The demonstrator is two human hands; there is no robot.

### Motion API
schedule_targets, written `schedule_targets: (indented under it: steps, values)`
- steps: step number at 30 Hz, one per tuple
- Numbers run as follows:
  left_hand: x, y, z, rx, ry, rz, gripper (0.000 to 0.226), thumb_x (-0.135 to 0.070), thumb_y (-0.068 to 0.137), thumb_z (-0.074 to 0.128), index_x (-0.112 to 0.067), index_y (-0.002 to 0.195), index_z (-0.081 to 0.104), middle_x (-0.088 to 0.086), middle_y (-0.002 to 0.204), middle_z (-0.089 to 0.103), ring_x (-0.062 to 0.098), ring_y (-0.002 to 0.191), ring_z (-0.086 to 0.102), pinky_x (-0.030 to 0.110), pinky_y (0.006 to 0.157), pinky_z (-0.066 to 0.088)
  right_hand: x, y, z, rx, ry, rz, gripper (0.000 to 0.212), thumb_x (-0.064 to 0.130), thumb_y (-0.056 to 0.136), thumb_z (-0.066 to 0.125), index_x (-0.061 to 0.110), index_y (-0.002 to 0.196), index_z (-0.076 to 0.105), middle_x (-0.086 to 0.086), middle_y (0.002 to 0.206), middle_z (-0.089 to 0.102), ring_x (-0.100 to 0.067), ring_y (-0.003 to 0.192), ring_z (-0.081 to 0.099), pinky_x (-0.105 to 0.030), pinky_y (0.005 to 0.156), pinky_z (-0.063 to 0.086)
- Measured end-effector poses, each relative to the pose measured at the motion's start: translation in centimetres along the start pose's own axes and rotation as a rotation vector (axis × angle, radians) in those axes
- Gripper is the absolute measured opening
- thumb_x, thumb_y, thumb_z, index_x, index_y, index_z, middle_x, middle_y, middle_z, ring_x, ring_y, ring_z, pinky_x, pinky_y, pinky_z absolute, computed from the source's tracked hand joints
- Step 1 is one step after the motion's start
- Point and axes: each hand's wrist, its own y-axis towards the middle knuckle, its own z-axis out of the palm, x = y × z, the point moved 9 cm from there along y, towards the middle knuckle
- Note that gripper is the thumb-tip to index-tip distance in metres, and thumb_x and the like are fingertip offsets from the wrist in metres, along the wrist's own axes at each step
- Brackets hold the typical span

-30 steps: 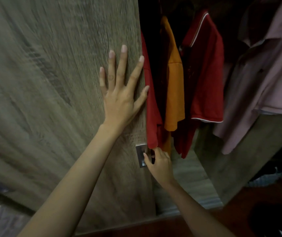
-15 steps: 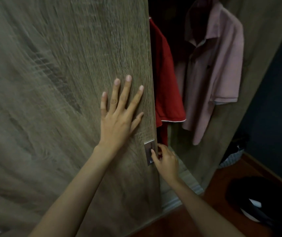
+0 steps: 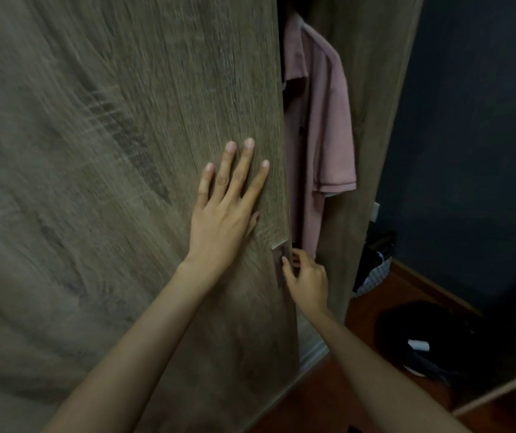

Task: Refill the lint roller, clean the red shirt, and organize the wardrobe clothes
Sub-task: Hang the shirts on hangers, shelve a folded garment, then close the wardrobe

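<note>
Just then, the left hand lay flat and wide on the wardrobe door, fingers spread and pointing up, palm pressed against the wood-grain panel and holding nothing. Below it and slightly to the right, the right hand was curled narrow at the door's edge, its fingertips hooked on the small metal handle plate set into the panel. Much of the door surface to the left of both hands was blurred. Right of the hands, a slim gap remained between the door edge and the wardrobe side panel, and in that gap hung a pink short-sleeved shirt, its sleeve hem above the right hand and its lower edge just beside that hand's fingers. Neither the red shirt nor the lint roller could be seen. Farther right of the right hand, on the reddish wooden floor, stood a patterned basket against the dark blue wall, and nearer the right forearm lay a dark heap with a small white patch on it; what it was could not be told.
</note>
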Motion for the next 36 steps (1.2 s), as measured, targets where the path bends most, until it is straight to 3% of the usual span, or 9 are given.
schedule_targets:
  steps: [2,4,8,12,18,26,33,36]
  values:
    - [-1.2,1.2,0.5,0.006,-0.023,0.019,0.083,-0.031,0.082,0.066,-0.021,0.153,0.022,0.010,0.162,0.009,0.027,0.149,0.002,0.042,0.118,-0.006,-1.1,1.2,-0.9,-0.036,-0.021,0.009,0.021,0.028,0.089,0.062,0.013,0.103,0.066,-0.003,0.085,0.072,-0.019,0.075,0.067,-0.040,0.072,0.055]
    - [-2.3,2.3,0.9,0.012,-0.034,0.032,0.083,-0.030,0.081,0.065,-0.021,0.153,0.023,0.008,0.162,0.009,0.025,0.149,0.001,0.042,0.118,-0.007,-2.4,2.3,-1.7,-0.064,-0.050,0.037,0.026,0.030,0.087,0.063,0.013,0.106,0.065,-0.005,0.097,0.070,-0.023,0.086,0.066,-0.043,0.080,0.052]
    - [-4.4,4.1,1.7,0.011,-0.041,0.054,0.077,-0.029,0.086,0.060,-0.021,0.153,0.022,0.008,0.162,0.009,0.024,0.148,-0.002,0.044,0.117,-0.011,-5.4,3.9,-3.6,-0.143,-0.143,0.233,0.065,0.044,0.080,0.067,0.016,0.134,0.044,-0.009,0.144,0.040,-0.027,0.131,0.038,-0.049,0.105,0.031]
    - [-6.2,5.9,2.5,0.014,-0.059,0.072,0.073,-0.027,0.089,0.057,-0.019,0.153,0.023,0.010,0.162,0.008,0.027,0.148,0.000,0.046,0.116,-0.011,-7.9,5.4,-4.7,-0.153,-0.144,0.309,0.089,0.055,0.076,0.068,0.019,0.146,0.026,-0.012,0.156,0.020,-0.029,0.141,0.023,-0.050,0.111,0.021]
    - [-8.7,8.3,3.5,0.010,-0.053,0.093,0.071,-0.026,0.090,0.058,-0.019,0.152,0.023,0.011,0.162,0.008,0.031,0.149,0.004,0.048,0.116,-0.010,-11.1,7.8,-5.9,-0.160,-0.090,0.353,0.095,0.059,0.072,0.069,0.018,0.146,0.027,-0.012,0.156,0.020,-0.030,0.141,0.025,-0.053,0.111,0.021]
    - [-11.3,10.7,4.7,-0.002,-0.033,0.104,0.073,-0.029,0.090,0.060,-0.019,0.152,0.024,0.012,0.162,0.008,0.031,0.149,0.003,0.049,0.116,-0.010,-15.0,10.4,-6.1,-0.032,0.082,0.415,0.103,0.063,0.072,0.068,0.018,0.150,0.018,-0.005,0.155,0.026,-0.023,0.140,0.028,-0.048,0.114,0.023]
    - [-12.9,12.4,5.7,0.000,-0.013,0.105,0.080,-0.027,0.088,0.065,-0.019,0.153,0.020,0.012,0.162,0.006,0.032,0.148,0.001,0.050,0.116,-0.007,-16.9,12.5,-6.2,0.040,0.175,0.399,0.095,0.071,0.067,0.064,0.025,0.144,0.031,0.002,0.139,0.049,-0.015,0.125,0.047,-0.047,0.105,0.041]
    - [-13.4,13.0,5.9,-0.005,-0.009,0.101,0.080,-0.026,0.087,0.066,-0.019,0.153,0.021,0.012,0.162,0.007,0.031,0.148,0.000,0.050,0.116,-0.008,-16.6,13.4,-7.1,0.027,0.149,0.336,0.075,0.060,0.072,0.069,0.023,0.133,0.045,0.009,0.119,0.057,-0.010,0.112,0.054,-0.043,0.100,0.045]
